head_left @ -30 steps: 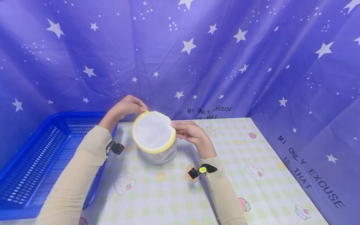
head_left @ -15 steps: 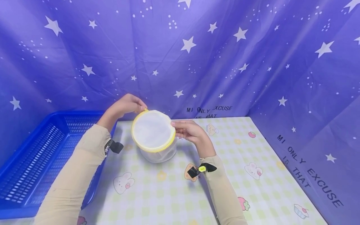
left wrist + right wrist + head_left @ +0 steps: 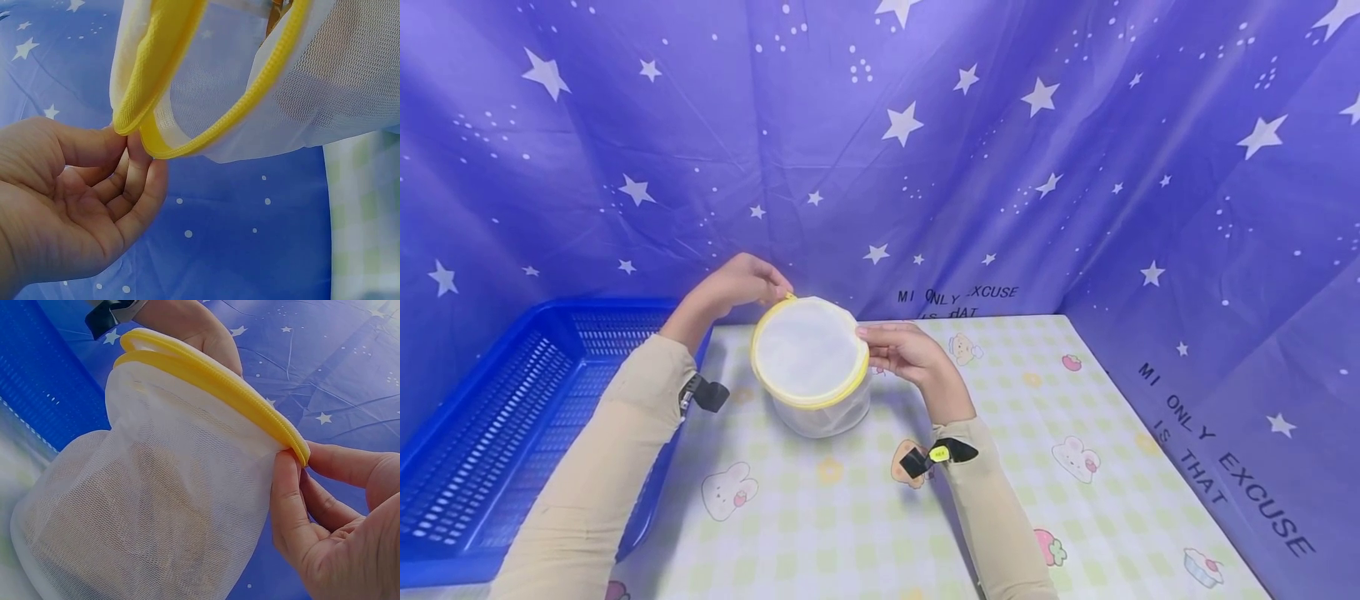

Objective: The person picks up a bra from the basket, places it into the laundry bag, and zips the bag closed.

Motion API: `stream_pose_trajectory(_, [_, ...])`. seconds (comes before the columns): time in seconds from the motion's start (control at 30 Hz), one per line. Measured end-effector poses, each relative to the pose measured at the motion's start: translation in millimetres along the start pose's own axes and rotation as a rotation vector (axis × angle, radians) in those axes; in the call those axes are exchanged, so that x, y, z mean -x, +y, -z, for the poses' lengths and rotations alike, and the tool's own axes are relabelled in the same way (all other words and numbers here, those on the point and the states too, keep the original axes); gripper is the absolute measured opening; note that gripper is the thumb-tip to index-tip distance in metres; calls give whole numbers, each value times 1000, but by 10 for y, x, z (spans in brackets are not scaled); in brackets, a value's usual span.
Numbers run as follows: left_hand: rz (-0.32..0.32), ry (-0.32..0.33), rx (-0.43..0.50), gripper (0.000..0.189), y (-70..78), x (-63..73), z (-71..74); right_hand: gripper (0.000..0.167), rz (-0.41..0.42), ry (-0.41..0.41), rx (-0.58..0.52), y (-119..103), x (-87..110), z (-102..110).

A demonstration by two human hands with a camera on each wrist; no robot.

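Note:
A round white mesh laundry bag [image 3: 811,350] with a yellow zipper stands on the table, its lid tilted towards me. My left hand [image 3: 739,282] pinches the zipper edge at the far left of the rim. In the left wrist view the yellow zipper tape [image 3: 234,115] is parted, leaving a gap between lid and body. My right hand [image 3: 912,350] pinches the right side of the rim between thumb and fingers. Through the mesh wall [image 3: 144,506] in the right wrist view a brownish shape shows inside, its kind blurred by the netting.
A blue plastic basket [image 3: 658,483] with slotted walls stands at the left, partly behind the left sleeve [image 3: 587,467]. The checked tablecloth [image 3: 865,517] has cartoon prints. A purple star-patterned curtain [image 3: 820,117] hangs behind the table and along its right side.

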State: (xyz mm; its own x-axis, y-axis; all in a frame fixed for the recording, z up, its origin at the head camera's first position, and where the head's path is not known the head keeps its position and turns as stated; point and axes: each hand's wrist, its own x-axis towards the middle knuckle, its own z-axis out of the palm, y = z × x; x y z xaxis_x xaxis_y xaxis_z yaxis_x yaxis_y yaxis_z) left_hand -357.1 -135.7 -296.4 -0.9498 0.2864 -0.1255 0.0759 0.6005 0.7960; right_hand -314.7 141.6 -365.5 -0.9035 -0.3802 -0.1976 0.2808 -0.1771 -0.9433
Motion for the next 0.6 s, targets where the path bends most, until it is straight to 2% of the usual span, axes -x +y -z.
stream_pose_trajectory(0.13, [-1, 1, 4, 26, -13, -6, -6, 38, 8, -6, -3, 6, 7, 5])
stream_pose_trajectory(0.33, [-8, 7, 4, 26, -10, 2, -5, 21, 6, -10, -21, 17, -10, 13])
stream_pose_trajectory(0.6, [2, 3, -8, 26, -6, 3, -11, 35, 2, 7, -16, 29, -16, 11])
